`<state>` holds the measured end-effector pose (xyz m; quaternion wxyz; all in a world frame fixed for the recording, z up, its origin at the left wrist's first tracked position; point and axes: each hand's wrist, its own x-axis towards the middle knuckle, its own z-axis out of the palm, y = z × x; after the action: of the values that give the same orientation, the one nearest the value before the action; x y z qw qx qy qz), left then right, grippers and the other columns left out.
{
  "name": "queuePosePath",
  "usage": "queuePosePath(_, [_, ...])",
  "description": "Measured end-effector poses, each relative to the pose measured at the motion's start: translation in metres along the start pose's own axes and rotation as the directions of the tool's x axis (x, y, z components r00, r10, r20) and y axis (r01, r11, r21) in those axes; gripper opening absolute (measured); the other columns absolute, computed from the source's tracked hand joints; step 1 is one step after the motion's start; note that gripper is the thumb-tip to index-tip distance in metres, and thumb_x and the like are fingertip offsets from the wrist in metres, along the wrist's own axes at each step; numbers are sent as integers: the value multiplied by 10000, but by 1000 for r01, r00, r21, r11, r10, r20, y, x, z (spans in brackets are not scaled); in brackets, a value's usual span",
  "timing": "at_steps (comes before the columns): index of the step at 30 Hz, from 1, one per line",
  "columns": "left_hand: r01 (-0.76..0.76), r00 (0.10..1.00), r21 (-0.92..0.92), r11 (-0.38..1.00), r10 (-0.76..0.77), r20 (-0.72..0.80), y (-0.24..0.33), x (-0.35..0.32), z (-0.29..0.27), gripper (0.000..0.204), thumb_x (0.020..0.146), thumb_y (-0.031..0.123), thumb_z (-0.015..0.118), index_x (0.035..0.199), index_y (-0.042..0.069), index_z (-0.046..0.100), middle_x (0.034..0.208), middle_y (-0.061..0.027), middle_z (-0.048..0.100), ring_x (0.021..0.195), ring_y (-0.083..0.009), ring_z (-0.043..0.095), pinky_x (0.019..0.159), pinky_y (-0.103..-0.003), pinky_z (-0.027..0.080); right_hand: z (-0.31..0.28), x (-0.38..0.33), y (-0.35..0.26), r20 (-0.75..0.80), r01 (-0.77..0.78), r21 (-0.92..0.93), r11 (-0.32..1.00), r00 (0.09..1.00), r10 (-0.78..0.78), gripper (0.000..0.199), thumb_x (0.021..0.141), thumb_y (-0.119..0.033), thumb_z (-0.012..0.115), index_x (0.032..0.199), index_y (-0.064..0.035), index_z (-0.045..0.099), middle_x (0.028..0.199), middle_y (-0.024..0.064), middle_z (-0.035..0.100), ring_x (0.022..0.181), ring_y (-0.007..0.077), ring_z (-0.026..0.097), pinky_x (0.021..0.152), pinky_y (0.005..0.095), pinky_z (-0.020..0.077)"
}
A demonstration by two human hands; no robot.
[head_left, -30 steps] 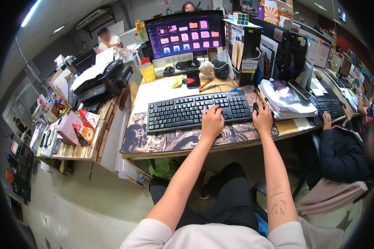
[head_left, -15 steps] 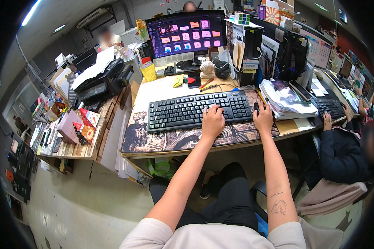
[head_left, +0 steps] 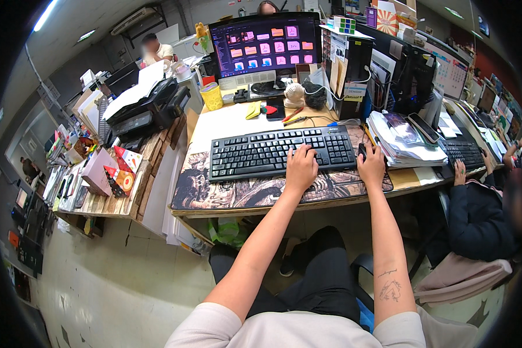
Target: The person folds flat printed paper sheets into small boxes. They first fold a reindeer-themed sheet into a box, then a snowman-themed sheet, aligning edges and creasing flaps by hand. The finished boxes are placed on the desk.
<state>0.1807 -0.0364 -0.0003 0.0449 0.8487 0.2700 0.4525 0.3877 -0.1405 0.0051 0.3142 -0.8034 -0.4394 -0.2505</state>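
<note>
View's shifted slightly: left hand (head_left: 301, 165) loosely spread on computer keyboard (head_left: 264, 153), right hand (head_left: 371, 165) cupping mouse (head_left: 362, 149), file icons (head_left: 280, 47) unopened on twelve-o'clock monitor (head_left: 265, 43).

Wooden-edged desk (head_left: 203, 213); on it, patterned mat (head_left: 232, 192), yellow cup (head_left: 212, 98) and paper stack (head_left: 410, 153)

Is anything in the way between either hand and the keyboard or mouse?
Nothing visible is. The left hand lies over the keyboard, and the right hand is on the mouse, partly hiding it. The paper stack stands to the right of the right hand, not between.
</note>
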Motion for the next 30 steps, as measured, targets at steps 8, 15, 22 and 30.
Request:
queuePosePath(8, [-5,1000,15,1000,5,-8,-1,0,1,194,823,118,572,1010,75,600,1143,-89,572,1186,-267,510,1047,-540,321,0,1,0,3,-10,28,1000,1000,10,338,818,-220,615,1134,-107,574,1063,151,521,959,358,567,798,454,493])
queuePosePath(15, [-5,1000,20,1000,5,-21,1,0,-1,182,826,114,561,1000,79,602,1127,-83,579,1175,-259,519,1034,-524,333,-2,1,1,16,15,54,998,1000,-16,352,806,-229,608,1130,-91,605,1089,177,536,967,363,577,796,450,504])
queuePosePath(22, [-15,999,23,1000,15,-30,2,1,-2,179,824,108,560,995,76,603,1127,-86,580,1159,-260,525,1028,-524,339,-1,0,1,-3,28,83,996,1000,-28,305,815,-215,608,1101,-107,605,1060,141,534,966,346,577,796,444,494])
queuePosePath(30, [-11,999,21,1000,11,-32,3,1,-3,179,821,103,562,991,73,608,1126,-86,578,1143,-262,532,1029,-522,340,-4,1,0,4,37,104,994,999,-38,322,799,-209,611,1096,-86,616,1054,173,536,973,362,574,799,446,498])
